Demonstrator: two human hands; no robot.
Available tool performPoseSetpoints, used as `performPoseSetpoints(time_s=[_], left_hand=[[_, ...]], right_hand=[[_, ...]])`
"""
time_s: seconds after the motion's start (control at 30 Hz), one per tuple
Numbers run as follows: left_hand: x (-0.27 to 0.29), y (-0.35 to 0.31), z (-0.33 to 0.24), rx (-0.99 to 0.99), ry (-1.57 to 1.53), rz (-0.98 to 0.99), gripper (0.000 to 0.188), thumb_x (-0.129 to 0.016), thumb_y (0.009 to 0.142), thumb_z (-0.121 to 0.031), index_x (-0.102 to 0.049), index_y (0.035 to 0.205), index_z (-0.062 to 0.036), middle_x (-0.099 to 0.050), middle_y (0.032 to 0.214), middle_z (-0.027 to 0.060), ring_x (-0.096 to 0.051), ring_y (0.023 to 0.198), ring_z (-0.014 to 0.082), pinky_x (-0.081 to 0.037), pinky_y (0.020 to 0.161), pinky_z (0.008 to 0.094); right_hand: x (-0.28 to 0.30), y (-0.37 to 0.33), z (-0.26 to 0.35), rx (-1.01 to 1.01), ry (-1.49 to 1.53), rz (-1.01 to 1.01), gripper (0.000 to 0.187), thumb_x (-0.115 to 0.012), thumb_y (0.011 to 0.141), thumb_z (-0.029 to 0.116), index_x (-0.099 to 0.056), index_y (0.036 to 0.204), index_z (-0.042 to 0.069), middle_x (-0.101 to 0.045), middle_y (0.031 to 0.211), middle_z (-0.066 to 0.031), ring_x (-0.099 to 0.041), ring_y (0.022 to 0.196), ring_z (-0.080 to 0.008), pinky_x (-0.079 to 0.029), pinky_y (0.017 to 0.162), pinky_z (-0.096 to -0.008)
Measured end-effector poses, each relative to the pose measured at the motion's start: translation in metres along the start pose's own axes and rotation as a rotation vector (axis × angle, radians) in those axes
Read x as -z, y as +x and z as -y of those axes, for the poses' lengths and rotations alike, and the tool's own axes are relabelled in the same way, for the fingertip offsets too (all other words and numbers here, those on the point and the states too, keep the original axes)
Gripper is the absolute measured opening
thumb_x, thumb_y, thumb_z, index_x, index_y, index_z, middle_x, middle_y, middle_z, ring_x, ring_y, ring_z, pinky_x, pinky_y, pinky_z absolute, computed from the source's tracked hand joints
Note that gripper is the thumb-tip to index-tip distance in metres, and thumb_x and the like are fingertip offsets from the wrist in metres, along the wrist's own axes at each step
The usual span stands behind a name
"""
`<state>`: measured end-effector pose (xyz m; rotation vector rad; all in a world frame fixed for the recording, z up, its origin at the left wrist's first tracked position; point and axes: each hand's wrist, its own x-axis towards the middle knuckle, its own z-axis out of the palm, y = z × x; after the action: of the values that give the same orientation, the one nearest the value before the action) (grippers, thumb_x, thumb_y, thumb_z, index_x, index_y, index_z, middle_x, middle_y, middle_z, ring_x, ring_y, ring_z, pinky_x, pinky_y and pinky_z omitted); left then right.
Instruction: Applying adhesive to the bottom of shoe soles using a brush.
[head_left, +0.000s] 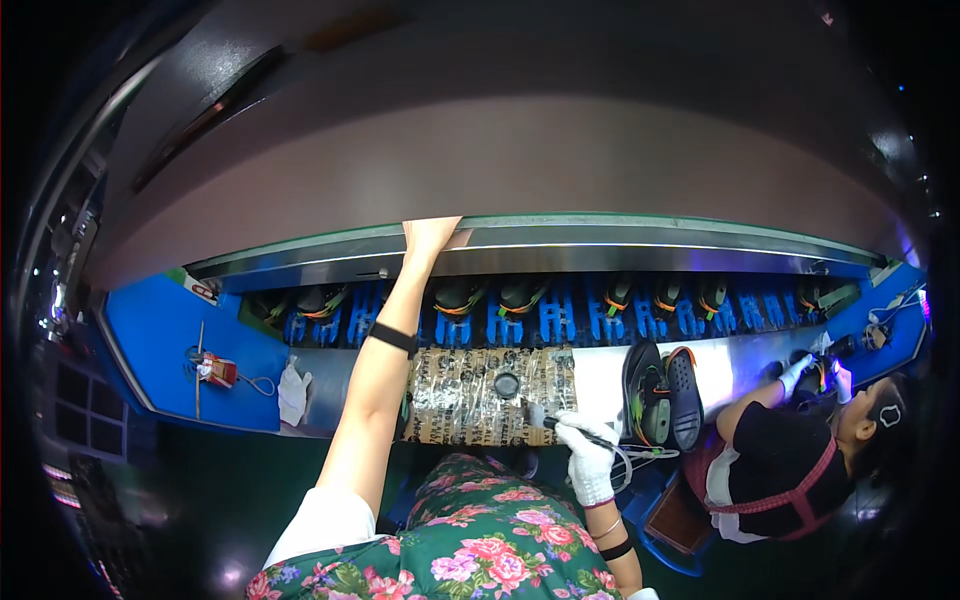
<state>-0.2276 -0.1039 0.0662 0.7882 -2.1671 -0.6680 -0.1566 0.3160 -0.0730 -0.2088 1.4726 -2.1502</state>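
Observation:
My left arm stretches forward, and my left hand point(432, 236) reaches up behind the lower edge of a large brown-grey hood point(520, 150); its fingers are hidden there. My right hand point(590, 455), in a white glove, closes around a brush point(540, 416) with a dark handle and pale bristles. The brush tip is just above or on a brown, tape-covered mat point(450, 400). On that mat stands a small round black pot point(507, 385). Right of the brush lie dark clogs with orange trim point(684, 398) and a dark shoe part with green-orange edging point(655, 415).
Beyond the mat, a conveyor with blue racks point(553, 320) carries several dark shoe uppers point(455, 298). A white glove point(293, 393) lies on the left metal ledge, near a red device point(217, 371) on a blue panel. At the right, a co-worker point(780, 450) in white gloves handles a dark shoe.

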Motion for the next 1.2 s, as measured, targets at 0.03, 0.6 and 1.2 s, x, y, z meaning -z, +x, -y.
performPoseSetpoints(time_s=[0.03,0.6,1.2], left_hand=[[-0.002,0.004,0.003,0.011,0.0,-0.029,0.051,-0.083,0.08,-0.036,-0.069,0.116,-0.0033,-0.07,0.115,0.0179,-0.067,0.106,0.0344,-0.051,0.094,0.0455],[0.081,-0.326,0.244,0.587,0.409,-0.017,0.092,-0.081,0.08,-0.039,-0.037,0.156,-0.0076,-0.051,0.139,0.0282,-0.047,0.13,0.0454,-0.039,0.111,0.0517],[0.09,-0.362,0.201,1.132,-1.163,0.163,0.048,-0.066,0.097,-0.026,-0.054,0.14,-0.0078,-0.062,0.137,0.0098,-0.06,0.124,0.0293,-0.05,0.099,0.0502]], right_hand=[[-0.004,-0.001,0.003,0.021,-0.102,0.028,0.021,-0.077,0.08,-0.008,-0.077,0.1,-0.003,-0.077,0.099,-0.0117,-0.072,0.09,-0.0178,-0.056,0.086,-0.0296],[-0.055,0.016,0.012,0.081,-0.576,0.314,0.022,-0.08,0.087,0.011,-0.075,0.106,0.0,-0.074,0.097,-0.0117,-0.07,0.089,-0.0202,-0.054,0.082,-0.0312],[-0.103,0.021,0.078,0.893,-0.832,0.668,0.036,-0.077,0.077,-0.002,-0.077,0.111,0.008,-0.075,0.111,-0.0146,-0.072,0.093,-0.031,-0.057,0.08,-0.0381]])
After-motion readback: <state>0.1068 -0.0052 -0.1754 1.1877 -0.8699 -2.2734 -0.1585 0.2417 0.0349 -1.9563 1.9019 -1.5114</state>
